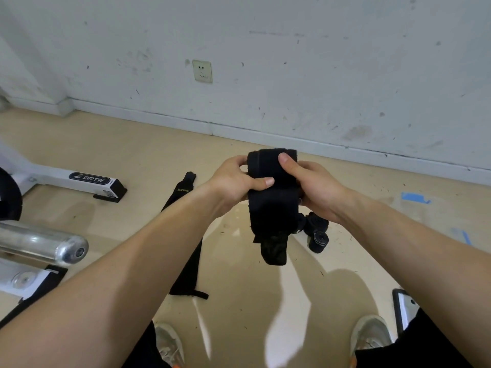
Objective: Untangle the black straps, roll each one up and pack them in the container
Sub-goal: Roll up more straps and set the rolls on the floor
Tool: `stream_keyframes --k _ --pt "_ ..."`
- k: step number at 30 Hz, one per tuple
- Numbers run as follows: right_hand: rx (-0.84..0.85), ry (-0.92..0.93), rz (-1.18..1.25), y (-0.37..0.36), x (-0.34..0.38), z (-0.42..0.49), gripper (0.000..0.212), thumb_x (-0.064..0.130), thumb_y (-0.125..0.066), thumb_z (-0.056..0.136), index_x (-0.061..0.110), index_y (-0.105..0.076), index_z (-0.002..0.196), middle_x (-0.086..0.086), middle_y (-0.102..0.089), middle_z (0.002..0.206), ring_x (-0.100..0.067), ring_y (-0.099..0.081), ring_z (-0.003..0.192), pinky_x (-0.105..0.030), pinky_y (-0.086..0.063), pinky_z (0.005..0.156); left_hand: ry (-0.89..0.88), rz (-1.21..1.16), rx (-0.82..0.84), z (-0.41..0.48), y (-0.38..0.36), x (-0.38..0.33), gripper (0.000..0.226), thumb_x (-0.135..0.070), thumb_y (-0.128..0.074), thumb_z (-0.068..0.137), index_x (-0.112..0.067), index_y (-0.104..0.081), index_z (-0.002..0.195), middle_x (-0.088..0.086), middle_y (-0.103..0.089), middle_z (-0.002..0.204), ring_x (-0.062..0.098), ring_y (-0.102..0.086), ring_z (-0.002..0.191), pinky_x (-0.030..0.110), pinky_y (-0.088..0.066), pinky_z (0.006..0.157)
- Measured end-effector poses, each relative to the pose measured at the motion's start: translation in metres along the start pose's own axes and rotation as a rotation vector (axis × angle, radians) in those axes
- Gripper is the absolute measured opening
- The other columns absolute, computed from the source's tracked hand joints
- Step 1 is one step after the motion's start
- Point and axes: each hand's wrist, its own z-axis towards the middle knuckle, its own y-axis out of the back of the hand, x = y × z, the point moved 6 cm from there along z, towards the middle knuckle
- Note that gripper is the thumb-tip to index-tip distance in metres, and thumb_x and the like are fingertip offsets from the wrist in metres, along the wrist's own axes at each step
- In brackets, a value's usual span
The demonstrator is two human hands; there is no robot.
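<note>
Left hand (233,181), right hand (313,184) grip strap (273,208) (fingers hidden behind); rolled straps (318,231) beyond, perhaps three.

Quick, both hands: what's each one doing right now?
Left hand: gripping the black strap.
Right hand: gripping the same strap, thumb on top.

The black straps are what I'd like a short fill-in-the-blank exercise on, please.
1. The left hand and right hand hold one strap whose loose end hangs ____.
2. The rolled straps lie on the ____.
3. The flat strap passes behind the ____ forearm.
Missing: down; floor; left.
</note>
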Motion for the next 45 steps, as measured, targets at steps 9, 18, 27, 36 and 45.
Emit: stream_keyframes --k 9,18,27,36,45 --pt "-0.037 0.080 -0.036 0.005 0.002 0.000 0.037 0.033 -0.065 0.097 0.006 -0.057 0.122 -0.010 -0.075 0.099 -0.023 -0.075 0.087 -0.037 -0.058 0.080 0.102 -0.153 0.119 -0.011 -0.005 -0.014 0.029 -0.011 -0.068 0.095 -0.001 -0.069 0.122 0.013 -0.077 0.105 0.022 -0.076 0.095 0.029 -0.062 0.079" --pt "0.002 0.110 -0.020 -0.004 0.006 -0.006 0.041 0.025 -0.072 0.092 0.013 -0.056 0.128 -0.014 -0.077 0.101 -0.030 -0.075 0.094 -0.041 -0.059 0.085 0.040 -0.167 -0.022 -0.012 0.004 -0.015 0.036 -0.029 -0.073 0.095 0.000 -0.071 0.116 0.007 -0.078 0.094 0.019 -0.077 0.089 0.026 -0.060 0.071" --pt "-0.028 -0.027 0.003 -0.014 -0.005 -0.009 0.029 0.020 -0.074 0.093 0.005 -0.064 0.116 -0.004 -0.078 0.089 -0.014 -0.074 0.075 -0.027 -0.053 0.060 -0.048 -0.293 -0.162 -0.006 0.019 -0.024 0.026 -0.022 -0.071 0.097 -0.001 -0.068 0.111 0.004 -0.079 0.088 0.019 -0.078 0.084 0.031 -0.063 0.070" --pt "-0.034 -0.009 -0.022 -0.011 -0.001 -0.006 0.027 0.011 -0.074 0.091 0.002 -0.066 0.114 -0.012 -0.077 0.096 -0.019 -0.073 0.078 -0.026 -0.053 0.060 -0.246 0.017 -0.252 -0.002 0.022 -0.019 0.041 -0.019 -0.077 0.092 -0.027 -0.049 0.120 0.008 -0.064 0.120 0.026 -0.068 0.108 0.038 -0.062 0.082" --pt "0.036 -0.056 0.027 -0.009 0.007 -0.012 0.012 0.019 -0.068 0.095 0.009 -0.064 0.098 -0.002 -0.071 0.078 -0.015 -0.070 0.067 -0.026 -0.054 0.054 -0.253 -0.022 -0.198 -0.003 0.013 -0.020 0.047 -0.010 -0.078 0.090 -0.023 -0.047 0.122 0.013 -0.061 0.125 0.029 -0.069 0.105 0.038 -0.061 0.077"
